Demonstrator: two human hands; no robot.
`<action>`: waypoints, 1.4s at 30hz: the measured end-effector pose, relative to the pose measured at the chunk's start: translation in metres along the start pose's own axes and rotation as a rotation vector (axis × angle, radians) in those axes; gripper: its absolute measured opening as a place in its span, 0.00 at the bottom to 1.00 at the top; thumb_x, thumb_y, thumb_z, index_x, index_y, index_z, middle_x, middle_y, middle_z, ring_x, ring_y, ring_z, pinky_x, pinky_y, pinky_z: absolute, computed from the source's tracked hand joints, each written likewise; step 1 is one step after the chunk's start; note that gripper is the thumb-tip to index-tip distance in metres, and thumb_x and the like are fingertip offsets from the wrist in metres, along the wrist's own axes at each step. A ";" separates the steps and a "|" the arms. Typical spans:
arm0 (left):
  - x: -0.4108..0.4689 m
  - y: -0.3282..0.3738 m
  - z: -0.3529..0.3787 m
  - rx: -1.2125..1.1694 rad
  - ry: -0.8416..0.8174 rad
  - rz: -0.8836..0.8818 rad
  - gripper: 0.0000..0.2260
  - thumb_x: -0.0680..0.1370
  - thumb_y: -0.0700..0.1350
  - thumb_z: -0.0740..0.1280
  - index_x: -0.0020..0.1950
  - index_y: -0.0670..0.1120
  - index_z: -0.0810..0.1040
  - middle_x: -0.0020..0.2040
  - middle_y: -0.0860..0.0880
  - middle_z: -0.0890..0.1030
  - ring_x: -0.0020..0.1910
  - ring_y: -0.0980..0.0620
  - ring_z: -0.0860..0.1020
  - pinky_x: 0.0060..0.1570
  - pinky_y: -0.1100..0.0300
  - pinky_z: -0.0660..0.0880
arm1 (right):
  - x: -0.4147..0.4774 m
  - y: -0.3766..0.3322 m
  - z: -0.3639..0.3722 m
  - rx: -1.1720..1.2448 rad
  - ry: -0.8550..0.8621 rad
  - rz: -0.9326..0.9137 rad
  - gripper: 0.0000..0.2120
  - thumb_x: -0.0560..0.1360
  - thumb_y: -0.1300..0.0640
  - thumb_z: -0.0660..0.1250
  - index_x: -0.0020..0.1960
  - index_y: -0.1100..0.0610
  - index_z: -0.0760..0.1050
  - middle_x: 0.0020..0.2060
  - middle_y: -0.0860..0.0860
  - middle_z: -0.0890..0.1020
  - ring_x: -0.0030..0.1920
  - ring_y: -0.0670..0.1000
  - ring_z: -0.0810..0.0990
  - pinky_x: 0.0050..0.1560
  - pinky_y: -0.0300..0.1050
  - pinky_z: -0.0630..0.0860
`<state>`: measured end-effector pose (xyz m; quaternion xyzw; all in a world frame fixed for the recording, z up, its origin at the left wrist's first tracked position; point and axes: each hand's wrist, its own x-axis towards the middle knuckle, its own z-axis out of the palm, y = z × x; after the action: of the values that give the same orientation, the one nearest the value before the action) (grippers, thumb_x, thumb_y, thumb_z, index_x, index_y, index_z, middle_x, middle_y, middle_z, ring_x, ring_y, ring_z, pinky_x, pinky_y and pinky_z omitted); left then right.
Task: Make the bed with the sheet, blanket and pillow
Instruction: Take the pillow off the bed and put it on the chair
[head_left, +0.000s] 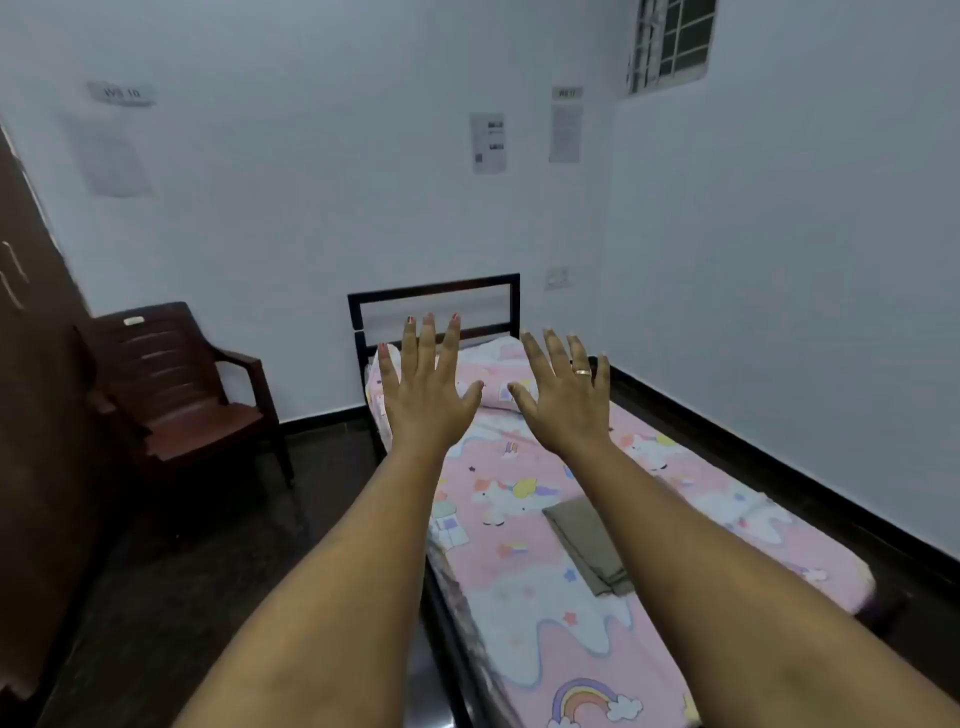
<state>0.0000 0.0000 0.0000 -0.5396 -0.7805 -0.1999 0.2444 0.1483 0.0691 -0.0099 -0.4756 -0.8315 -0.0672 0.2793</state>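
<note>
Blanket (587, 545), folded on sheet (545, 639), well below left hand (426, 400) and right hand (566, 405), both hands spread, empty.

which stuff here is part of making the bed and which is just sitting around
For the job:
pink unicorn-print sheet, spread flat
matching pink pillow by the black metal headboard
folded grey-brown blanket lying on the sheet

Just lying about:
dark brown plastic armchair
white printed papers on the wall
</note>
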 end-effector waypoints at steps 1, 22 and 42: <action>0.004 -0.010 0.010 0.013 -0.017 -0.004 0.35 0.79 0.63 0.52 0.76 0.53 0.33 0.78 0.47 0.37 0.76 0.46 0.34 0.70 0.43 0.33 | 0.004 -0.008 0.013 -0.016 -0.013 0.012 0.30 0.80 0.39 0.49 0.77 0.43 0.41 0.78 0.46 0.47 0.77 0.52 0.43 0.73 0.59 0.39; 0.139 -0.230 0.249 -0.059 -0.408 -0.039 0.35 0.78 0.64 0.53 0.77 0.56 0.37 0.78 0.48 0.39 0.76 0.45 0.36 0.69 0.38 0.34 | 0.152 -0.134 0.290 -0.020 -0.399 0.275 0.30 0.81 0.40 0.48 0.77 0.42 0.37 0.78 0.46 0.44 0.77 0.55 0.42 0.72 0.63 0.40; 0.411 -0.325 0.510 -0.108 -0.669 -0.011 0.34 0.79 0.61 0.56 0.77 0.57 0.38 0.79 0.50 0.43 0.77 0.45 0.39 0.71 0.38 0.39 | 0.446 -0.144 0.549 0.017 -0.623 0.408 0.30 0.81 0.40 0.49 0.77 0.43 0.38 0.78 0.47 0.47 0.77 0.56 0.45 0.73 0.63 0.42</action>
<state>-0.5130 0.4898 -0.1786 -0.5832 -0.8086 -0.0541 -0.0553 -0.3656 0.5352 -0.2104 -0.6268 -0.7652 0.1449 0.0247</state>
